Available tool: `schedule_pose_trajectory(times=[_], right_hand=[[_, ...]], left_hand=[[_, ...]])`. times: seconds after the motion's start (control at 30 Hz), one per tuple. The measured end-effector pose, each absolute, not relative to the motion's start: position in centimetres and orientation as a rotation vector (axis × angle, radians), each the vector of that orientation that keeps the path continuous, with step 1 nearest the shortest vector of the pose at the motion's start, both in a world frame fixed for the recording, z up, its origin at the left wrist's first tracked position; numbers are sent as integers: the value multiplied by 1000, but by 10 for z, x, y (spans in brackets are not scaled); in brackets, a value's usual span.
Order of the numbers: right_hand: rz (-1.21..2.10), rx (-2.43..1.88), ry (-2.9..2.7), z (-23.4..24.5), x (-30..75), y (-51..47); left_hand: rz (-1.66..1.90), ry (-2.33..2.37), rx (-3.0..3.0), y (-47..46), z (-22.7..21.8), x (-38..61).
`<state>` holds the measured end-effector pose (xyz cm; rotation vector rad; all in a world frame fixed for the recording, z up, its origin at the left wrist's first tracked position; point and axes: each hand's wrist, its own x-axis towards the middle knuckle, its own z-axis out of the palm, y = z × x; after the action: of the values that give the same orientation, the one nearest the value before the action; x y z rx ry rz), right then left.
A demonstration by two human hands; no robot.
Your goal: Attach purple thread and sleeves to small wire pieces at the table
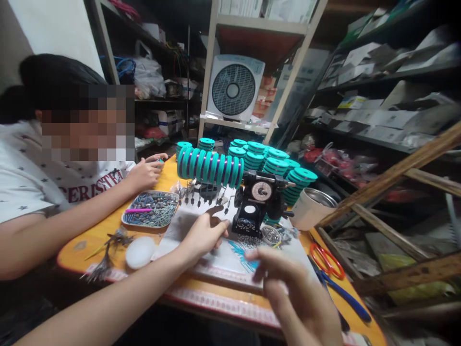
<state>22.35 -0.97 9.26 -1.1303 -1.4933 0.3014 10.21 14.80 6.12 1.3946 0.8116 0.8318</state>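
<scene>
My left hand (206, 231) is above the white board (173, 250), below a row of teal line spools (211, 166). Its fingers are curled together; whatever they hold is hidden. Small dark weights (199, 203) hang on lines under the spools, close to these fingers. The spools sit on a shaft of a black winding machine (254, 197) with a round dial. My right hand (302, 293) is nearer the camera at lower right, blurred, its thumb and forefinger apart with nothing visible between them. Beyond it lie blue strips (243, 257) and scattered small metal beads (248, 240).
A co-worker (65, 158) sits at left, a hand (146, 173) on the yellow table (68, 250). Nearby are a tray (124, 222) of small parts, a white round lid (140, 252), stacked teal spools (277, 166), a cup (311, 209), red-handled scissors (327, 262) and blue-handled pliers (347, 298).
</scene>
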Motion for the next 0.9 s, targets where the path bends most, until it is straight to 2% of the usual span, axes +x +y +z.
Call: schedule_pose_trajectory(times=[0.13, 0.27, 0.37, 0.5, 0.73, 0.9], right_hand=[[-221, -1094, -1902, 175, 236, 90], [-235, -1258, -2143, 215, 228, 184], [-206, -1503, -2250, 218, 225, 215], [-341, -1701, -2191, 210, 220, 210], [-690, -1580, -2078, 172, 204, 184], [-634, -1478, -2136, 187, 222, 152]], left_hand=[[751, 861, 1389, 156, 63, 112], [719, 893, 1359, 156, 61, 111], [671, 834, 1369, 149, 60, 98], [608, 744, 1381, 134, 61, 74], [630, 763, 1439, 101, 62, 38], [759, 831, 1691, 80, 66, 22]])
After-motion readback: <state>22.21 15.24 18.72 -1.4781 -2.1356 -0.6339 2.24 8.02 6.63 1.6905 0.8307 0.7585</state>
